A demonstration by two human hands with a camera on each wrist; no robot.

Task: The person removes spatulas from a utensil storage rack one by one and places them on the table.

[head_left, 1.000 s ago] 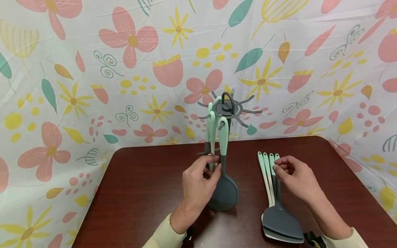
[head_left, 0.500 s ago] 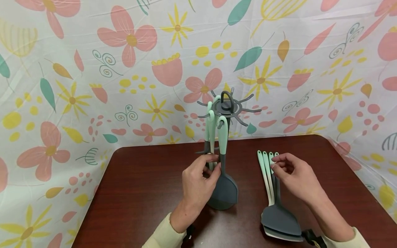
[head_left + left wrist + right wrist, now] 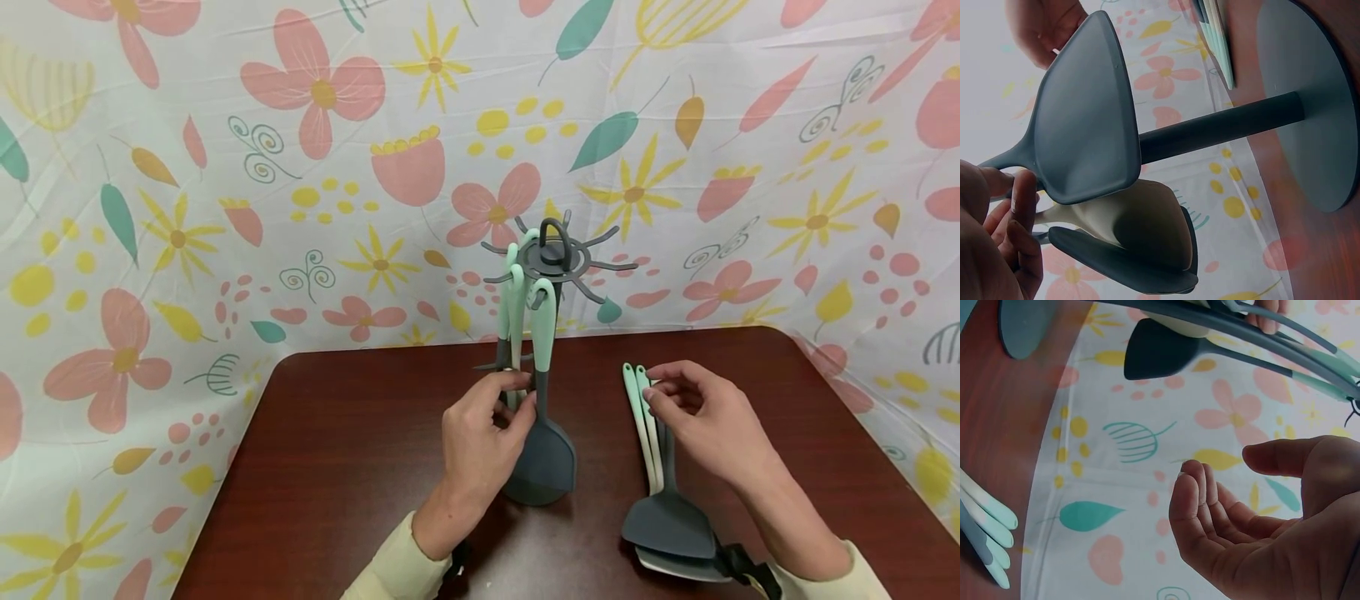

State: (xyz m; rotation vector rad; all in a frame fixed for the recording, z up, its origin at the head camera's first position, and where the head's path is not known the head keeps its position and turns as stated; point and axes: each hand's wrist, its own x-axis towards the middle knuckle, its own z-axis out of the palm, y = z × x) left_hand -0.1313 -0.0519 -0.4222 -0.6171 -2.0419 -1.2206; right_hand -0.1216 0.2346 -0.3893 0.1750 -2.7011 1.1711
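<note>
A floral cloth (image 3: 345,217) hangs behind the utensil rack (image 3: 553,258), which stands on a red-brown table (image 3: 360,450). Right of the rack lies a pile of utensils (image 3: 670,523); on its near side hangs a grey spatula (image 3: 552,463), neck pinched by the left hand's (image 3: 482,437) curled fingers. Raised right of the rack, the right hand (image 3: 708,421) is loosely curled, thumb and fingertips parted, holding nothing.

Cream sleeves (image 3: 396,560), black wrist straps (image 3: 747,572)
</note>
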